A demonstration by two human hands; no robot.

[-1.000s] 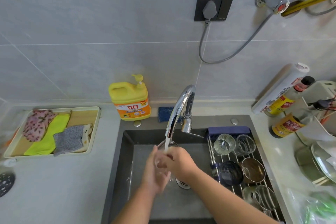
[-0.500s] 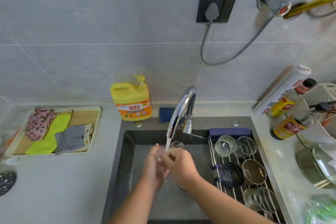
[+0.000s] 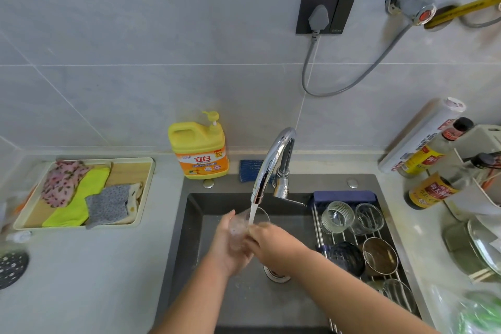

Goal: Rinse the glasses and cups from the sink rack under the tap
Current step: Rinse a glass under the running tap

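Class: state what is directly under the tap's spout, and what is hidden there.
A clear glass, held by the left hand and right hand, catches the running water. The hands cover its lower part.

The left grip (image 3: 230,243) and right grip (image 3: 273,247) hold a clear glass (image 3: 241,225). Left of them: a yellow, orange-labelled bottle (image 3: 199,144), a pink floral cloth (image 3: 63,184), a lime green cloth (image 3: 78,203), a grey speckled cloth (image 3: 108,205). Right: a dark blue cup (image 3: 345,257).

Rack (image 3: 344,196) w/ glasses (image 3: 337,217) in sink (image 3: 193,228), rt side; soap bottle (image 3: 200,150) behind, tray (image 3: 148,187) left.
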